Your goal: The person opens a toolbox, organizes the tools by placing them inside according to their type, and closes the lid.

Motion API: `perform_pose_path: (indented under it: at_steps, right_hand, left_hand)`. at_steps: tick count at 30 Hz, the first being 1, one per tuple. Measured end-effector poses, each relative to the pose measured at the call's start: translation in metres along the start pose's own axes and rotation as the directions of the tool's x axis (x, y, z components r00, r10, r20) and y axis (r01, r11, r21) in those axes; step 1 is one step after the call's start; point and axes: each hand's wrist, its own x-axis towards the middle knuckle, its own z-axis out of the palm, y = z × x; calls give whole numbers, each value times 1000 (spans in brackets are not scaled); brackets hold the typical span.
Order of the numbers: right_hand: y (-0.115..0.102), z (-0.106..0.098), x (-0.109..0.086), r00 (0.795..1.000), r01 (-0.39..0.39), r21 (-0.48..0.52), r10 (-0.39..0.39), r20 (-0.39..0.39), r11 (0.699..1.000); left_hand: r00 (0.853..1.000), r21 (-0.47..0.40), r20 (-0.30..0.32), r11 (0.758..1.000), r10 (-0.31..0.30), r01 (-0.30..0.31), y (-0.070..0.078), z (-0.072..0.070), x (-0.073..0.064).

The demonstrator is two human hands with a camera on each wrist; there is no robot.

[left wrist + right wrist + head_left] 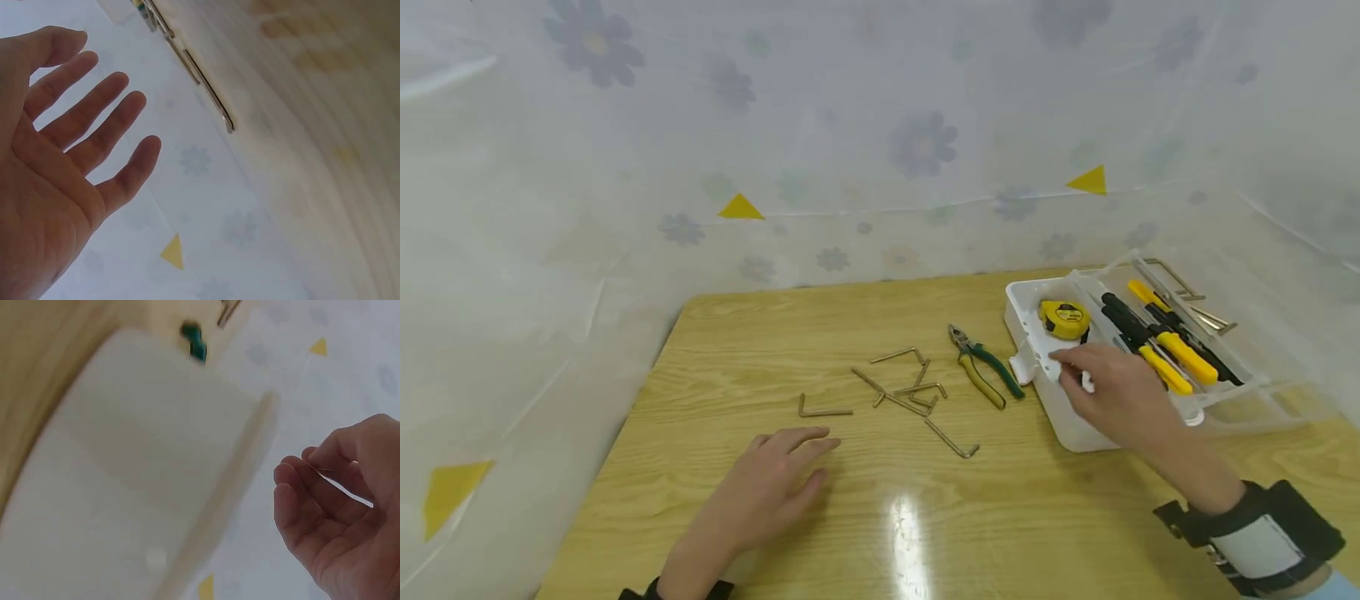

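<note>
Your left hand (767, 479) is over the tabletop (760, 342), fingers (87, 111) straight and apart. Nearest it, between one and two o'clock, lies a single hex key (825, 412); a crossed group of hex keys (891, 392) lies at two. Your right hand (1120, 387) is above the white toolbox (1071, 421), fingers curled, tips close together, obscuring part of the compartment beneath. From it, pliers (973, 348) lie toward ten o'clock, with the box latch (1021, 367) jutting between. Inside, the tape measure (1066, 320) sits at eleven, screwdrivers (1191, 357) at two.
</note>
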Motion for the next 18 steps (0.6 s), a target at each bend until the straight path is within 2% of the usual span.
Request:
perform_pose_path:
  at_steps: [2, 4, 6, 8, 10, 15, 18]
  right_hand:
    - [-20, 15, -1, 993, 24, 46, -29, 116, 999]
    - [-37, 28, -2, 967, 34, 84, -54, 250, 996]
    - [-51, 38, -2, 921, 28, 121, -73, 383, 992]
    - [-60, 46, -3, 872, 39, 147, -106, 477, 988]
    - [-65, 53, -2, 842, 63, 168, -143, 520, 984]
    - [-74, 66, 2, 830, 85, 169, -163, 533, 982]
    - [-79, 69, 5, 806, 57, 180, -152, 572, 982]
  left_hand:
    - [1000, 6, 3, 1000, -15, 15, -3, -2, -3]
    - [1000, 5, 1, 1000, -21, 21, -5, -3, -5]
    - [1000, 9, -2, 1000, -20, 20, -6, -4, -7]
    - [1000, 12, -8, 1000, -16, 16, -7, -3, -7]
    - [1000, 19, -16, 1000, -12, 12, -7, -3, -8]
    - [1000, 15, -18, 1000, -15, 16, -7, -3, -9]
    - [1000, 7, -14, 1000, -16, 16, -6, -2, -10]
